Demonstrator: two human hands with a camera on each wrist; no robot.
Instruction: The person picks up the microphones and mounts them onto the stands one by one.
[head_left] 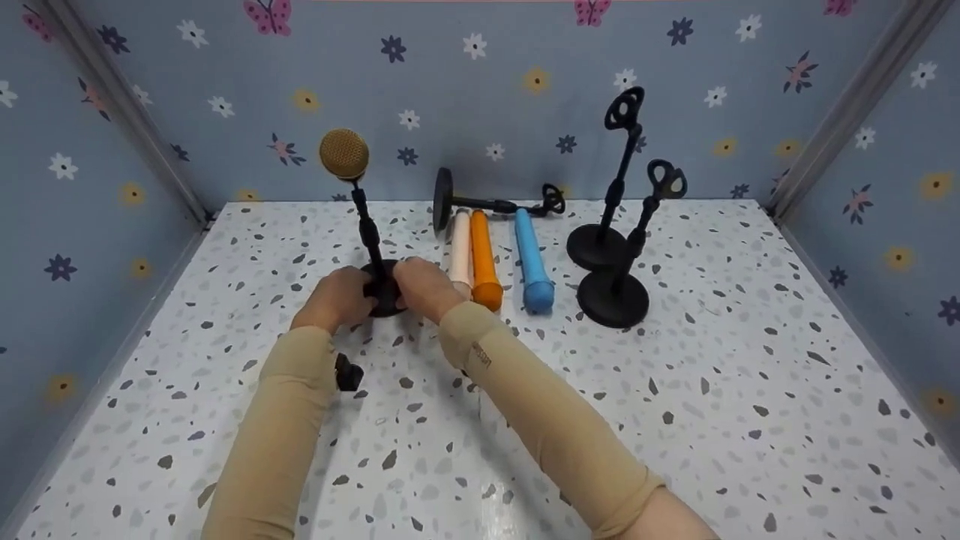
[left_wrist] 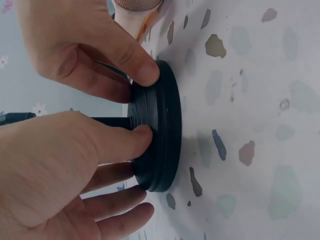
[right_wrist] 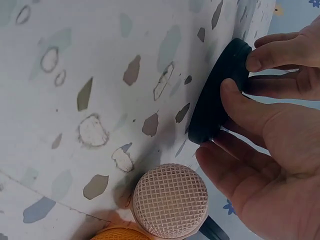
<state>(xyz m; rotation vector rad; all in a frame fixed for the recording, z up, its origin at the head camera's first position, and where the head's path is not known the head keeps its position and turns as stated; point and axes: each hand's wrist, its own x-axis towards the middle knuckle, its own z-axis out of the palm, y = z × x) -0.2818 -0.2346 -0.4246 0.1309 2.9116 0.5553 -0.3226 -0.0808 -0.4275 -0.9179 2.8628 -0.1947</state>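
A black microphone stand [head_left: 370, 232] stands upright at the left, a gold mesh microphone head [head_left: 344, 154] at its top. On the left of its round base [left_wrist: 160, 130], my left hand [head_left: 341, 298] pinches the edge, thumb on the upper face. My right hand [head_left: 427, 289] grips the opposite side of that base, thumb on top. In the right wrist view the base [right_wrist: 220, 95] rests on or just above the table; which one I cannot tell. The microphone's body is hidden behind its head.
Right of my hands lie a pale pink microphone [head_left: 460, 247], an orange microphone [head_left: 484, 259] and a blue microphone [head_left: 532, 259]. Behind them a stand [head_left: 444, 202] lies on its side. Two upright stands, a rear one [head_left: 598, 246] and a front one [head_left: 613, 298], hold no microphones.
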